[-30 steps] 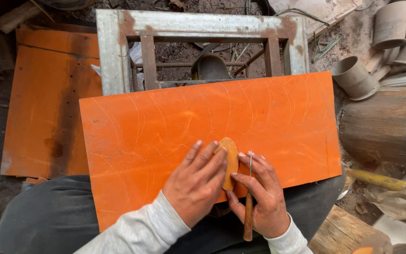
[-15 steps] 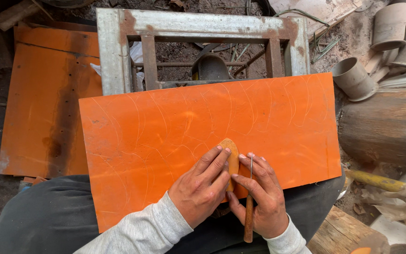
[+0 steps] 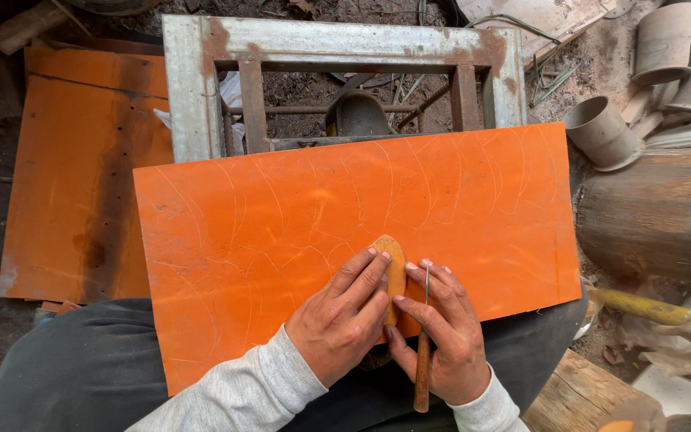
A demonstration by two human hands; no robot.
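A large orange sheet [image 3: 297, 216], scored with curved lines, lies across my lap. My left hand [image 3: 341, 316] presses a small tan leaf-shaped template [image 3: 392, 260] flat against the sheet near its front edge. My right hand [image 3: 441, 332] sits just right of the template and grips a thin metal scribing tool with a wooden handle [image 3: 423, 360]. Its point touches the sheet beside the template's right edge.
A rusty grey metal frame [image 3: 201, 96] stands behind the sheet. A second orange sheet [image 3: 73, 176] lies on the ground at the left. Grey pipe sections [image 3: 601, 132] and a log [image 3: 657, 212] are at the right, with a yellow-handled tool [image 3: 641, 306] below.
Both hands and the template stay in nearly the same spot on the sheet; the fingers have shifted only slightly.
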